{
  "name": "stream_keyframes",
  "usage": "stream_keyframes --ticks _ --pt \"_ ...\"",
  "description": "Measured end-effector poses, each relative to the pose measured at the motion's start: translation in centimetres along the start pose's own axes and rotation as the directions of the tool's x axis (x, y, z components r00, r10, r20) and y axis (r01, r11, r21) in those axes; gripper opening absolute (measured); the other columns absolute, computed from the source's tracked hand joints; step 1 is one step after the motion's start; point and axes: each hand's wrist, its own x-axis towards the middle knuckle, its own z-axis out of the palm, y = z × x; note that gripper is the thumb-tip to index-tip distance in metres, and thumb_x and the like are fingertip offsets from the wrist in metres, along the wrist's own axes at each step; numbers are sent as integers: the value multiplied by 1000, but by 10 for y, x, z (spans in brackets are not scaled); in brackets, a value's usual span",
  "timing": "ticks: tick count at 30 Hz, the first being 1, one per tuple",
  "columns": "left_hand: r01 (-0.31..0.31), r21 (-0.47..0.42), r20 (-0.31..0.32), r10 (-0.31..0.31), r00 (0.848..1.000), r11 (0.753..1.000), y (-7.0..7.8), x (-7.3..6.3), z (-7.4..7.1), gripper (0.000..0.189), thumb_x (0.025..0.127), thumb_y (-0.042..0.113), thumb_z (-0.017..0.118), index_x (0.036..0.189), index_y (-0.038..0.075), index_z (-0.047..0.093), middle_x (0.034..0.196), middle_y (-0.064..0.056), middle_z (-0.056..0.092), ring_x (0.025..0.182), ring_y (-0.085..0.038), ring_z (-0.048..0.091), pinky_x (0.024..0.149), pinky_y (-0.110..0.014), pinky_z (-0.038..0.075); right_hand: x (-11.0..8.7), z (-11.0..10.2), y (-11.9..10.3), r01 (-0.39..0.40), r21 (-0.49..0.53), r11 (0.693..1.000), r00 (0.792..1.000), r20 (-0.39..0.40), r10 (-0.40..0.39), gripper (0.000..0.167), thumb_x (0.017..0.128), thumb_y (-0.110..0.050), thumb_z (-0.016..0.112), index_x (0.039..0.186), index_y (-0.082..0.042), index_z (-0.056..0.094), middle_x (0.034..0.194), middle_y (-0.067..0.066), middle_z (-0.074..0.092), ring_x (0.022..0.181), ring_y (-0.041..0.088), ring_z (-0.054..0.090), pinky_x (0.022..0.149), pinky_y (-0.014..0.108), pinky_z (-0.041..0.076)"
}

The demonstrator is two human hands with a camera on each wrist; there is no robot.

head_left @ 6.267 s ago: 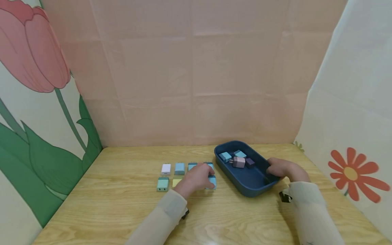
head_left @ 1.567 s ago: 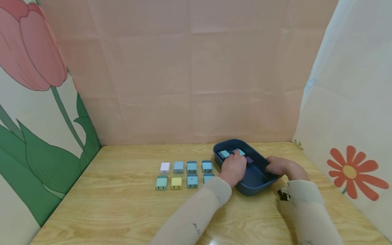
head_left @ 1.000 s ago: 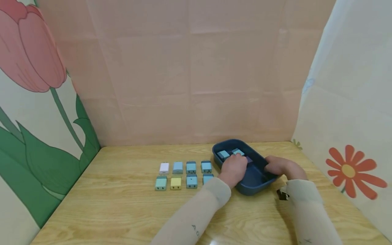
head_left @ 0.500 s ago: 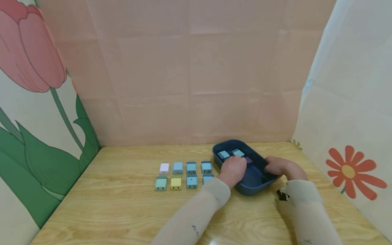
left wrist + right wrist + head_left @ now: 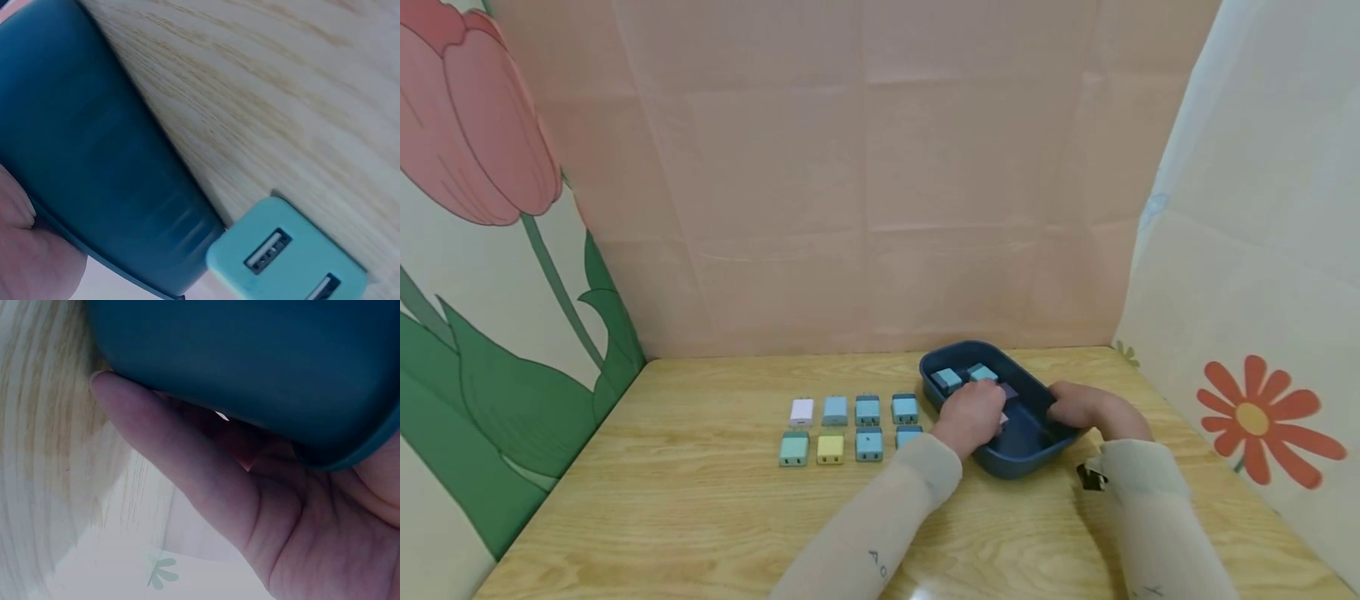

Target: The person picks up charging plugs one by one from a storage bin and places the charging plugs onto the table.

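A dark blue plastic bin [image 5: 1015,467] stands on the wooden table. My right hand [image 5: 1086,408] grips its right rim; in the right wrist view that hand's [image 5: 219,481] fingers lie along the outer wall. My left hand [image 5: 972,414] reaches inside the bin, with most of its fingers hidden. A bit of a pink USB charger [image 5: 1003,420] shows beside the fingers, which seem to pinch it. Two light blue chargers [image 5: 947,381] and a dark purple charger [image 5: 1008,391] lie farther in. In the left wrist view a blue charger [image 5: 287,250] with two USB ports sits beside the bin.
Left of the bin, several chargers lie in two rows, among them a lilac one [image 5: 801,412], a mint one [image 5: 793,449] and a yellow one [image 5: 831,450]. My left sleeve crosses the table's front. A pink backdrop [image 5: 865,250] rises behind the table.
My left hand has left the charger at the rows' right end and gone into the bin. There the pink charger has shifted toward the front with the fingers. My right hand keeps its grip.
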Motion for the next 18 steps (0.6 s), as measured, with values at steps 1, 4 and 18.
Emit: stream_keyframes --ticks 1,4,18 --pt "2 3 -4 -2 1000 1000 -1 0 0 15 100 34 81 112 25 80 119 9 73 95 -6 66 81 -23 59 0 0 0 -1 -10 1000 1000 -1 1 44 95 -10 58 131 14 57 119 25 66 102 33 63 87 46 57" --pt "13 2 -14 -13 1000 1000 -2 -1 1 26 97 41 84 116 25 80 120 8 73 99 -6 68 84 -22 60 0 0 0 -5 -28 1000 1000 -2 5 45 95 -11 58 133 14 57 122 25 66 103 34 62 91 50 56" --pt "64 -13 9 -64 998 998 -3 -3 -2 27 97 40 83 117 22 80 118 4 73 94 -9 66 85 -26 61 -1 0 -1 2 -32 999 1000 -6 -2 40 95 -10 57 129 12 60 114 19 67 100 32 62 90 48 55"
